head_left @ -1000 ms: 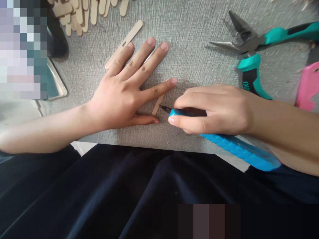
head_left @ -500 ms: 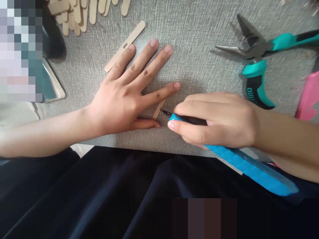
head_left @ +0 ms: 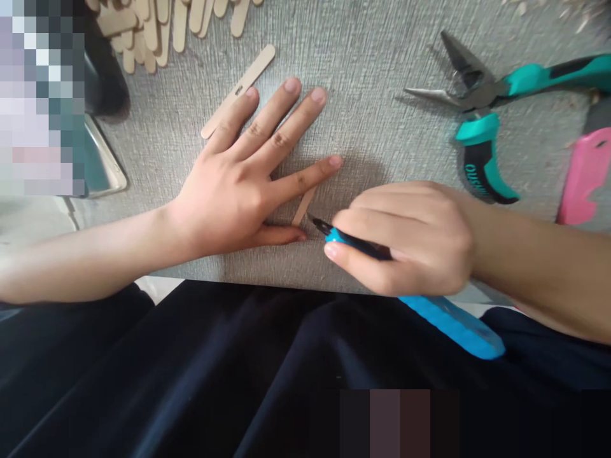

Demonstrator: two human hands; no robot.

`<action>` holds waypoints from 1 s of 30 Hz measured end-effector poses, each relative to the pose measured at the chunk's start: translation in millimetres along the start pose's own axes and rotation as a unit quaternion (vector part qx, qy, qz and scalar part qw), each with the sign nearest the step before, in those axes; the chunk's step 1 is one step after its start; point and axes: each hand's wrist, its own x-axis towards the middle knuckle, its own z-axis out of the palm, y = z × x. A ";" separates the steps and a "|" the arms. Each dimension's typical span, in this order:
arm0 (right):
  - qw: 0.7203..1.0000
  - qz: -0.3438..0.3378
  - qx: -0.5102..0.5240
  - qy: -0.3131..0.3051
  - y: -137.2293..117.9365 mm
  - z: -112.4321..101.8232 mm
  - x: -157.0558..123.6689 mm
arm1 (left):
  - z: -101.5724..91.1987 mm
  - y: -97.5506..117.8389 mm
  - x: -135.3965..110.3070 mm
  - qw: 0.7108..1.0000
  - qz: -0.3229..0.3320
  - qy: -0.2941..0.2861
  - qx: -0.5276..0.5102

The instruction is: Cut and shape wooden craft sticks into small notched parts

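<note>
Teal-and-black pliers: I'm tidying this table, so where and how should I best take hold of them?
Probably grip the pliers by the lower handle, coming from the person's near side: it curves toward the person, while the open, pointed jaws spread leftward and away.

We see soft, fairly bright light on the grey table (head_left: 363,76). It seems to come from the right, because the pliers (head_left: 482,92) make a thin shadow on their left. We see a soft, smoky shadow next to the right hand (head_left: 405,235), on the table above it. The table has a pale shine near the fingertips of the left hand (head_left: 238,175). The clothes (head_left: 214,356) are so dark that we can hardly see their folds. The right hand looks a bit smudgy, and the wood bits (head_left: 582,13) in the top corner look fuzzy. Big squares (head_left: 38,95) hide the top left.
</note>
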 end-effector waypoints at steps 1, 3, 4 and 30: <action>1.000 -0.003 0.006 0.001 -2.1 -1.2 -1.6 | 0.0 -0.2 -0.1 1.000 0.006 -0.001 0.006; 1.000 0.001 0.012 -0.003 -5.1 -2.9 -2.5 | 0.0 -0.3 0.0 0.999 0.020 0.005 0.027; 1.000 0.004 0.007 -0.011 -5.8 -3.3 -2.0 | 0.1 -0.4 0.1 0.999 0.027 0.012 0.041; 0.993 0.069 0.025 0.090 19.2 -5.2 3.8 | -4.5 34.3 -14.4 0.996 -0.063 -0.053 -0.021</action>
